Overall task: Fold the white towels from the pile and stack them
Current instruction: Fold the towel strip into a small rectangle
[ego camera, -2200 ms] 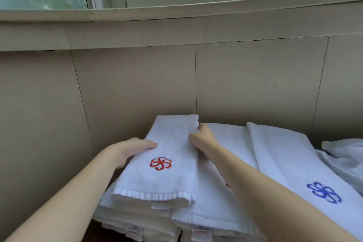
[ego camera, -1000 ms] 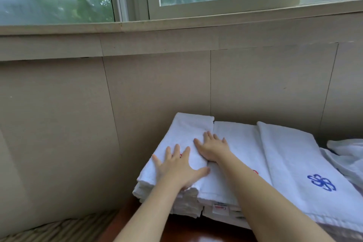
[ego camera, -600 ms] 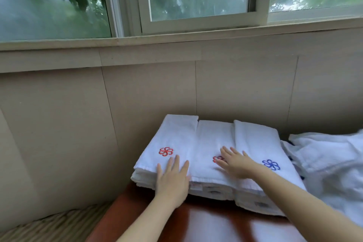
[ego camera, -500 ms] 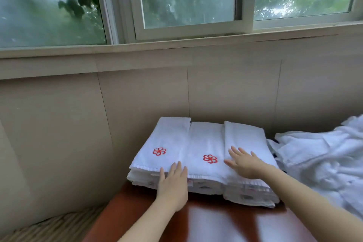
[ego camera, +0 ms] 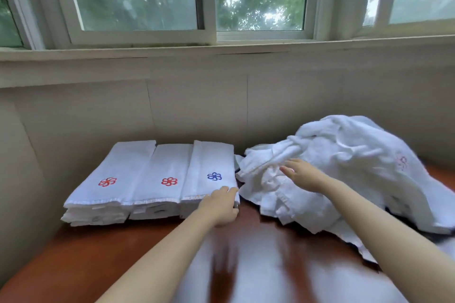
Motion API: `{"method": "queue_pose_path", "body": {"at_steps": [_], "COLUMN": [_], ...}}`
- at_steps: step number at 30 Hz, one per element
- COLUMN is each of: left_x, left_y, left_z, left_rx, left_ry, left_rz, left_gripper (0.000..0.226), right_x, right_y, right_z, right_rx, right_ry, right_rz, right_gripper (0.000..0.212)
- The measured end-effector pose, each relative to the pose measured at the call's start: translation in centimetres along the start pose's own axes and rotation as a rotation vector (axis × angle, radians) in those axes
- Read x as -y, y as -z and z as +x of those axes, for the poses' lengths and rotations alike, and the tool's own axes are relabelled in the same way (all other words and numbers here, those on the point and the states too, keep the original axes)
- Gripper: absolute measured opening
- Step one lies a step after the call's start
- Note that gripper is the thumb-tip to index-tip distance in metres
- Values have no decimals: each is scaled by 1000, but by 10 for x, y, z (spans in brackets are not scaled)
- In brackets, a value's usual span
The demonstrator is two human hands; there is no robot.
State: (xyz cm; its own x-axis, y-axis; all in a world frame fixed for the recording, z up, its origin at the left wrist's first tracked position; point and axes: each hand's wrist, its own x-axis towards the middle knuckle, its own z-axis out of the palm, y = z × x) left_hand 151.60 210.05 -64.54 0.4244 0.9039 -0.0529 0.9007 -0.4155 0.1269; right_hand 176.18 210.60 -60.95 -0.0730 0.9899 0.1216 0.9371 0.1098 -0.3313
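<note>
Towel pile (ego camera: 344, 167) is lying crumpled on the desk (ego camera: 258, 265), just beneath and stretching rightward of the right hand (ego camera: 302, 174), the nearer one, whose loosely spread fingers are grasping nothing, while the left hand (ego camera: 220, 204) is resting straight-fingered against the folded stacks (ego camera: 152, 174) extending leftward.

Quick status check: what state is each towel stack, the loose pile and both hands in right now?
Left stack of white towels, red flower on top: folded, flat.
Middle stack, red flower: folded, flat.
Right stack, blue flower: folded, flat.
Loose white towel pile: crumpled, unfolded.
Left hand: open, touching right stack's front corner.
Right hand: open, fingers on the pile.
</note>
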Motion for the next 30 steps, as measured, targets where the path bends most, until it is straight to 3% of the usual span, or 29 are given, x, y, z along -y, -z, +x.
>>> {"method": "queue_pose_path", "body": {"at_steps": [5, 9, 10, 12, 15, 18, 21, 24, 28, 30], "left_x": [-47, -92, -106, -136, -185, -226, -247, -249, -230, -212], "left_y": [4, 4, 4, 4, 5, 7, 12, 14, 16, 21], "left_z": [33, 71, 79, 95, 113, 125, 132, 130, 113, 101], "left_rx": [31, -21, -42, -81, -88, -77, -164, -192, -190, -195], "left_ry": [-21, -83, -106, -157, -178, -187, -218, -210, -207, -180], "left_rz": [-51, -142, -177, -288, -576, -785, -665, -633, -772, -849], "left_gripper": [58, 56, 61, 68, 75, 77, 61, 30, 15, 10], "right_x": [-65, -101, -110, -130, -158, -169, -171, -169, -147, -134], "right_y": [33, 48, 52, 61, 66, 61, 60, 64, 58, 50], "right_z": [-24, -43, -43, -43, -43, -44, -46, -53, -69, -77], "right_rx": [-251, -698, -738, -607, -253, -365, -399, -357, -368, -341], "right_ry": [-107, -37, -80, -226, -334, -262, -196, -208, -105, -25], "right_rz": [-105, -226, -242, -270, -287, -213, -110, 6, 145, 122], "right_gripper": [31, 40, 49, 66, 55, 22, 12, 10, 16, 29]}}
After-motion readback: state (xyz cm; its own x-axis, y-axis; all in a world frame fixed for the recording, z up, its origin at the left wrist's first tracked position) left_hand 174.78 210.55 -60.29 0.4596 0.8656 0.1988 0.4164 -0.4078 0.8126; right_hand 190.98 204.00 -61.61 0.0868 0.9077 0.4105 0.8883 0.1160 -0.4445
